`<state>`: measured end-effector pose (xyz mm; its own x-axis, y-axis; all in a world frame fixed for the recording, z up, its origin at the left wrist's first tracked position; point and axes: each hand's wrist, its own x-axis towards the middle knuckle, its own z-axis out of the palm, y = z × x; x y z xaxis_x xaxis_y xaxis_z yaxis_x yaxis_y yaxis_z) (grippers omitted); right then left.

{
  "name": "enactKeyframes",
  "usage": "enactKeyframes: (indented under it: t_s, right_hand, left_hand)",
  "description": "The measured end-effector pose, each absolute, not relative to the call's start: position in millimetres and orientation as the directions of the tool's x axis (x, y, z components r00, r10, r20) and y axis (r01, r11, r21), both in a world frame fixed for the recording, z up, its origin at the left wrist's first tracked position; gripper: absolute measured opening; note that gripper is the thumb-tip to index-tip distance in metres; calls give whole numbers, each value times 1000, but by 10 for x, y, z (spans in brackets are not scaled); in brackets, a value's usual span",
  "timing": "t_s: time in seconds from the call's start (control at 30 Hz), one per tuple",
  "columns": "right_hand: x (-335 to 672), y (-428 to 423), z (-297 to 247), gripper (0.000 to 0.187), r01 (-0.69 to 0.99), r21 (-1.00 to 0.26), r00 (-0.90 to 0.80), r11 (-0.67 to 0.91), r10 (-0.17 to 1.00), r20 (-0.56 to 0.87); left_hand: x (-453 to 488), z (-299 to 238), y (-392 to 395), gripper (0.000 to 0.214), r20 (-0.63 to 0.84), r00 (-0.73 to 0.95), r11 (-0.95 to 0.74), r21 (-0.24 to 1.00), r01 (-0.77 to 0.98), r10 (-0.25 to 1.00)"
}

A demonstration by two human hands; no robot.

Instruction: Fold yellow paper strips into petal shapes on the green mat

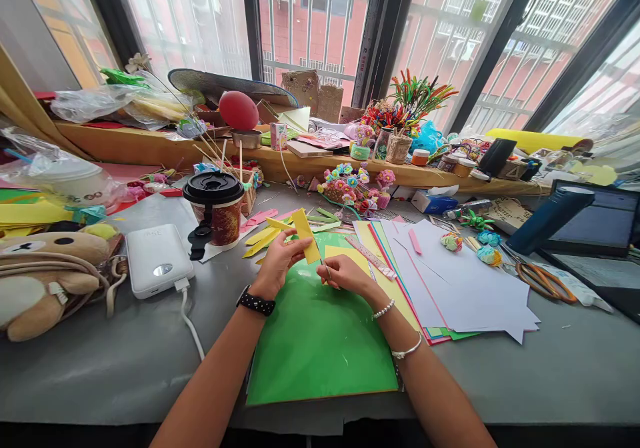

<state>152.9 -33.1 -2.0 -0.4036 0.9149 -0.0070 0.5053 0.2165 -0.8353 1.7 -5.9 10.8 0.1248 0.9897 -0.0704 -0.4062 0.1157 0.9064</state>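
Observation:
My left hand (277, 261) pinches a yellow paper strip (306, 235) and holds it upright over a green sheet (315, 341) on the grey table. My right hand (345, 273) is closed just right of the strip's lower end, around a thin metal tool (327, 273) that I cannot make out clearly. More yellow and green strips (265, 235) lie just beyond my hands. A ruler (371, 258) rests on the coloured paper to the right.
A lidded coffee cup (216, 208) and white power bank (156, 260) stand at left, a plush bear bag (45, 281) further left. A stack of white and coloured paper (465, 288), scissors (545, 281) and a laptop (595, 228) lie right. Craft flowers (350, 188) crowd the windowsill.

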Motion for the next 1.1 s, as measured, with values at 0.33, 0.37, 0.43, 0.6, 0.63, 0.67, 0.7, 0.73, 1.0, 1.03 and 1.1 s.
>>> enactKeyframes:
  t_s: [0.33, 0.37, 0.43, 0.6, 0.63, 0.67, 0.7, 0.73, 1.0, 1.03, 1.1]
  right_hand:
    - [1510, -335, -21, 50, 520, -828, -359, 209, 933, 10]
    - [1511, -329, -32, 50, 520, -829, -356, 206, 934, 9]
    - [1513, -315, -59, 50, 520, -830, -352, 201, 936, 7]
    - [1509, -294, -105, 49, 532, -818, -349, 218, 937, 22]
    - [1508, -295, -106, 48, 536, -813, -349, 227, 937, 31]
    - [1507, -296, -105, 48, 541, -808, -349, 234, 936, 38]
    - [1507, -298, -101, 48, 544, -804, -351, 240, 936, 42]
    - [1508, -300, -96, 49, 548, -801, -353, 243, 935, 42]
    - [1528, -319, -41, 52, 560, -795, -373, 234, 928, 10]
    - [1529, -321, -38, 53, 558, -796, -377, 232, 926, 6]
    - [1530, -325, -36, 53, 557, -797, -378, 233, 926, 7]
  left_hand:
    - [24, 119, -66, 29, -78, 100, 111, 918, -380, 992]
    - [26, 115, -64, 29, -72, 103, 106, 917, -384, 992]
    - [29, 101, -57, 28, -64, 108, 102, 913, -396, 992]
    - [30, 69, -40, 29, -60, 111, 101, 907, -408, 992]
    - [28, 66, -39, 30, -61, 114, 103, 908, -407, 992]
    - [27, 65, -39, 30, -62, 116, 105, 908, -406, 991]
    - [26, 67, -40, 30, -63, 119, 106, 908, -406, 991]
    - [25, 70, -43, 30, -61, 121, 106, 909, -404, 991]
    - [15, 133, -69, 31, -84, 108, 117, 932, -344, 991]
    - [14, 139, -70, 31, -89, 111, 121, 934, -337, 990]
    - [13, 144, -71, 31, -90, 118, 124, 937, -326, 989]
